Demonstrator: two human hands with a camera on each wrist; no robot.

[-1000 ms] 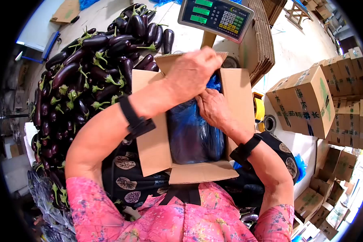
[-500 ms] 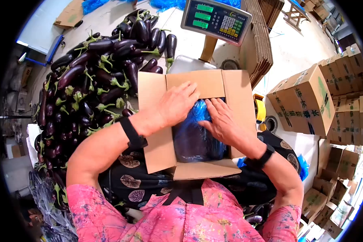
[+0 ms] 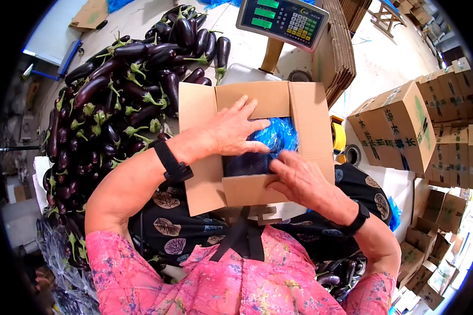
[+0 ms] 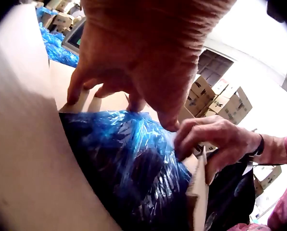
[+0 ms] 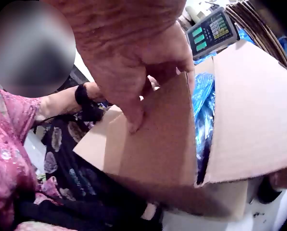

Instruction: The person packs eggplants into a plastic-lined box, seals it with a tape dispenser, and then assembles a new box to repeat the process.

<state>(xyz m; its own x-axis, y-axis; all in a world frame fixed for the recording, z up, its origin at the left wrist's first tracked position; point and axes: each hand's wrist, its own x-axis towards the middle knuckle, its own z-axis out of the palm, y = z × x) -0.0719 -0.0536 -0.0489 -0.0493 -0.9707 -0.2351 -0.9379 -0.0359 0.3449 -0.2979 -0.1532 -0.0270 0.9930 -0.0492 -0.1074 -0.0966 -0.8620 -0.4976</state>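
An upright cardboard box (image 3: 204,181) with its flaps raised or spread holds a blue plastic bag (image 3: 278,135) with dark contents. The left hand (image 3: 223,128) lies with spread fingers over the far flap and the bag's top, also visible in the left wrist view, where the bag (image 4: 133,159) bulges below the left hand (image 4: 138,62). The right hand (image 3: 310,186) pinches the near flap (image 3: 252,190), thumb outside and fingers on the bag side. In the right wrist view the right hand (image 5: 133,67) has its thumb against the outer face of this flap (image 5: 158,139).
Eggplants (image 3: 110,105) lie heaped at the left. A scale display (image 3: 284,21) stands beyond the box, with flattened cartons (image 3: 333,58) beside it. A yellow tape dispenser (image 3: 338,137) and a closed printed carton (image 3: 391,131) are at the right.
The right hand has moved from the bag's top down to the near flap, which now stands raised. The left hand has shifted slightly, its fingers now more spread.
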